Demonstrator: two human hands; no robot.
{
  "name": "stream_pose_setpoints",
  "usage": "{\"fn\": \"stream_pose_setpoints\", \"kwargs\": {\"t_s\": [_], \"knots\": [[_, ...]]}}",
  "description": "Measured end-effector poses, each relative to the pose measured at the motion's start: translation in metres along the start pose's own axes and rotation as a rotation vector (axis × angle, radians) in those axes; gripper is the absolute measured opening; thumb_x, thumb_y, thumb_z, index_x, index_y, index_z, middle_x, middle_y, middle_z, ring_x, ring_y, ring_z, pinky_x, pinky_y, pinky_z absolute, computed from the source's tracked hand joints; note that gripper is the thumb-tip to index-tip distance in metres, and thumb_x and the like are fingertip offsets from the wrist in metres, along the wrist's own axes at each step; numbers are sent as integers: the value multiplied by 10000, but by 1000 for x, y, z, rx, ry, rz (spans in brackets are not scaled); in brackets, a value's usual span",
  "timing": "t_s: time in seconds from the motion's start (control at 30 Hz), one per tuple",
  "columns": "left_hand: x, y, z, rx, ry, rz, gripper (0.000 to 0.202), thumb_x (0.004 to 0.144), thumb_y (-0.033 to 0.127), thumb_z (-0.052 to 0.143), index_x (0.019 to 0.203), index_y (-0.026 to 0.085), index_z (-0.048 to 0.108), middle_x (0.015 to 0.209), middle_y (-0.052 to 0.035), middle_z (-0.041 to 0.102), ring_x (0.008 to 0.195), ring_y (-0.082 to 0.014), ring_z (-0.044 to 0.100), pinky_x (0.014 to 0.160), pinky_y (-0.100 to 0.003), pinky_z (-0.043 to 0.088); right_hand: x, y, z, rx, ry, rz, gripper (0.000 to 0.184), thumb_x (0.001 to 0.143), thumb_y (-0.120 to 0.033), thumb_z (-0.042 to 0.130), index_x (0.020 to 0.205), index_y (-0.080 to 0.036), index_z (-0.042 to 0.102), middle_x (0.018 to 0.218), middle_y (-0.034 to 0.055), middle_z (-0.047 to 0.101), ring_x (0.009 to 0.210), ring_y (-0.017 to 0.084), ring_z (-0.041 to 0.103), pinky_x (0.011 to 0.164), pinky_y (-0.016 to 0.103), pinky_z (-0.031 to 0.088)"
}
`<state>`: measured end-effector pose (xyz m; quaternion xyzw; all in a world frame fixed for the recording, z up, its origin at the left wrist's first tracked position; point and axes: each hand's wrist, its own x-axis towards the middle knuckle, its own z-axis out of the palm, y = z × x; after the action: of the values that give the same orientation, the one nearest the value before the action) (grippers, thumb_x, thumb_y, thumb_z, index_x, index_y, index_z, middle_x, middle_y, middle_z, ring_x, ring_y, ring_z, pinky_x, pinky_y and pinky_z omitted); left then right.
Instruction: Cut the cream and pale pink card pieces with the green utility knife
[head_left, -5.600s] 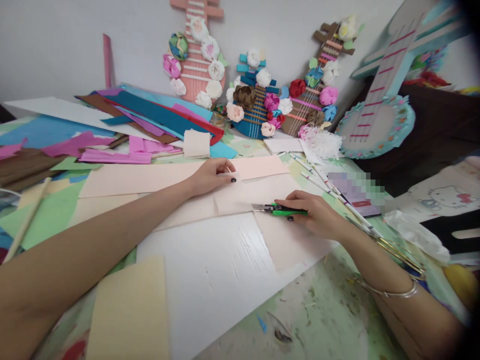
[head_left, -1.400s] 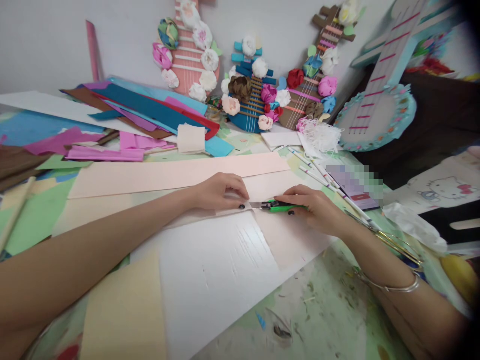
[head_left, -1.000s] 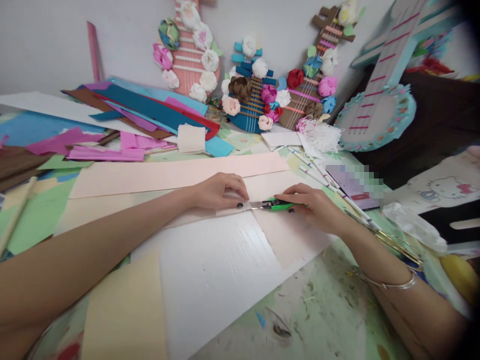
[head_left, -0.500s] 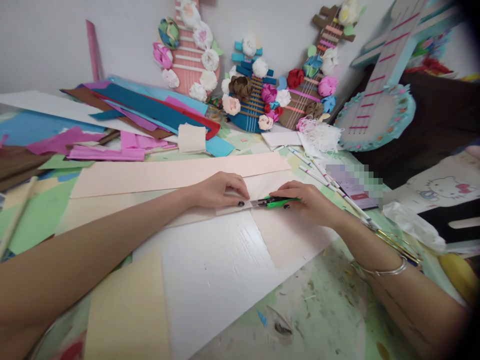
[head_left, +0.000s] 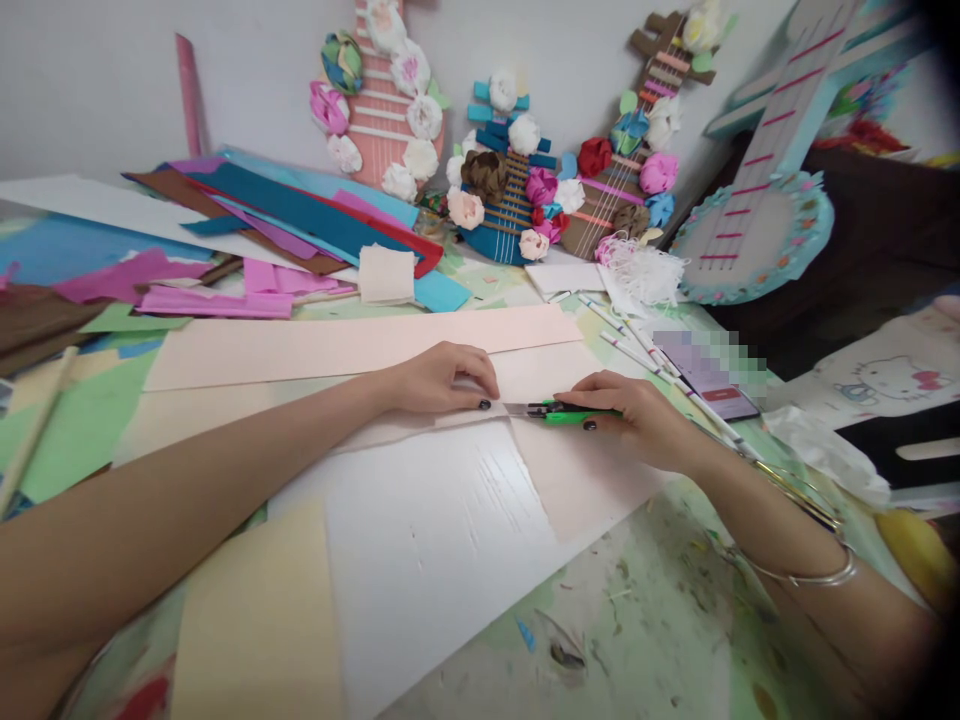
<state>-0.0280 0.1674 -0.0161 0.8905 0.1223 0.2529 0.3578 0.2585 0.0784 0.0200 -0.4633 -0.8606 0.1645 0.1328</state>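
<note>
My right hand [head_left: 637,415] is closed around a green and black utility knife [head_left: 559,411], its blade pointing left. The blade's tip lies at the folded edge of a pale pink crepe paper sheet [head_left: 592,470]. Just left of the blade, my left hand [head_left: 448,378] pinches that folded edge, thumb below and fingers curled above. Beneath the pink paper is a white board [head_left: 427,560] with several cut marks in its surface. A separate pale pink strip [head_left: 337,345] lies flat behind my left hand.
Paper-flower-decorated lutes [head_left: 510,190] lean on the wall at the back. Coloured paper sheets [head_left: 300,215] pile up at the back left. On the right lie striped paper sticks [head_left: 634,350] and a phone [head_left: 712,375]. A cream sheet [head_left: 259,610] lies at the front left.
My right hand has drawn the knife slightly to the right along the fold, and the wrist has moved right too. My left hand stays nearly still on the paper.
</note>
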Motion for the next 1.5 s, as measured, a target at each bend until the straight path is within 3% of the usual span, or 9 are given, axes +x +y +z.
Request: {"fn": "stream_pose_setpoints", "kwargs": {"t_s": [0.37,0.53,1.5], "knots": [[0,-1,2,-92,33,-53,151,807,186,645,940,162,713,950,-91,681,889,-162,644,841,-299,515,10,-5,1,-15,-10,-26,474,810,-67,474,1211,-248,649,1096,84,654,992,229,605,865,368,471],[0,-1,0,-61,10,-33,167,806,137,623,943,169,714,948,-86,683,903,-159,637,854,-297,507,18,-11,4,-3,-16,-53,475,796,-52,495,1190,-260,658,1075,77,660,976,223,608,854,359,477],[0,-1,1,-46,12,-32,171,806,138,614,939,171,716,937,-80,682,885,-154,635,823,-276,503,5,-12,5,1,9,-33,528,784,-39,477,1225,-281,639,1103,70,655,997,226,608,869,380,475]]}}
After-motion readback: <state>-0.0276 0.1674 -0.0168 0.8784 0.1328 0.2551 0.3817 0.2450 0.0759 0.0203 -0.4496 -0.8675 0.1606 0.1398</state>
